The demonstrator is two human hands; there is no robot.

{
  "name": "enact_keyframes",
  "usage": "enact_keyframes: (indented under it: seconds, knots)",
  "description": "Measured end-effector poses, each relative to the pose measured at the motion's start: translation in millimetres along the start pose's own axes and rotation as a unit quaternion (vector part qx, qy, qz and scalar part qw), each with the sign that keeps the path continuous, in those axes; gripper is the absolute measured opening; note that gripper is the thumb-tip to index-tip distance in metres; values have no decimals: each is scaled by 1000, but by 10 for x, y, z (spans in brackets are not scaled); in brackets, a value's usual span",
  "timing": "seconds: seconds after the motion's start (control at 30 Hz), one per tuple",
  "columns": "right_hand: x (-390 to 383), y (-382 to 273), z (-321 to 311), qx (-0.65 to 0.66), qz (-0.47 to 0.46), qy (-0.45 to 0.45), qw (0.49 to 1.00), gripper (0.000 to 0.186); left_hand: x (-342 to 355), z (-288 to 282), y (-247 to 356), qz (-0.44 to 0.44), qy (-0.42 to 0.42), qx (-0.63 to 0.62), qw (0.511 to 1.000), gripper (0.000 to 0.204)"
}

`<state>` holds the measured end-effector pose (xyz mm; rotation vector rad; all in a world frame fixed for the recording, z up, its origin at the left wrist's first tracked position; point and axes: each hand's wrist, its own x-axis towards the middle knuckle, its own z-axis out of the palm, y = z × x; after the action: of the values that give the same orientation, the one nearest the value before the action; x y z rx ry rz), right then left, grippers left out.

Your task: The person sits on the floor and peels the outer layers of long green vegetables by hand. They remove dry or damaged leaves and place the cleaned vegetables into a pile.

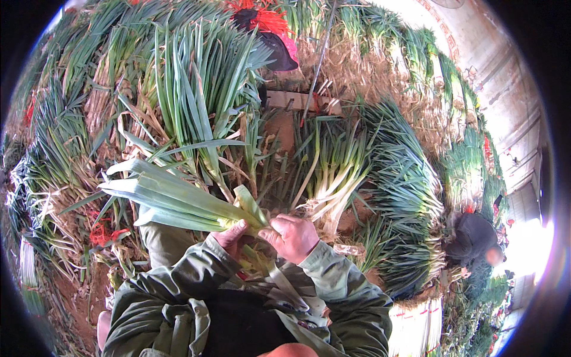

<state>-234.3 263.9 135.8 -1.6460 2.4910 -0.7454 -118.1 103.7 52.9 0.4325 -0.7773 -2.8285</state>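
Note:
Just in front of my body I hold a leek [178, 193], its broad green leaves fanning out to the left. My left hand [231, 236] is closed round it where the leaves meet the stalk. Thumb and fingers of my right hand [291, 238] pinch the same leek beside it, at a loose outer leaf [253, 207] that stands away from the stalk. Lower down, the stalk is partly hidden by my hands and sleeves. Loose pale leaf strips [286, 287] hang over my lap.
Beyond my hands stands a tall leek bunch [202, 89]. Another bunch with pale stalks [339, 172] lies to its right, beside a long stacked row [410, 196]. Red ties [106, 232] lie at the left. A person in dark clothing [471, 238] is at the far right.

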Motion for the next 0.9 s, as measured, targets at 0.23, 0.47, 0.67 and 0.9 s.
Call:
enact_keyframes:
  seconds: [0.23,0.47,0.67,0.9]
  knots:
    - [-42,50,65,1,17,20,1000,29,10,-183,-98,-12,-29,1,999,52]
    - [55,204,134,18,117,-12,993,28,-24,-128,-3,-13,-52,32,998,50]
    - [156,580,-44,582,428,121,681,24,-64,-146,117,17,-50,70,996,55]
    - [-254,1000,-432,740,215,157,617,19,107,-204,674,240,86,-92,963,32]
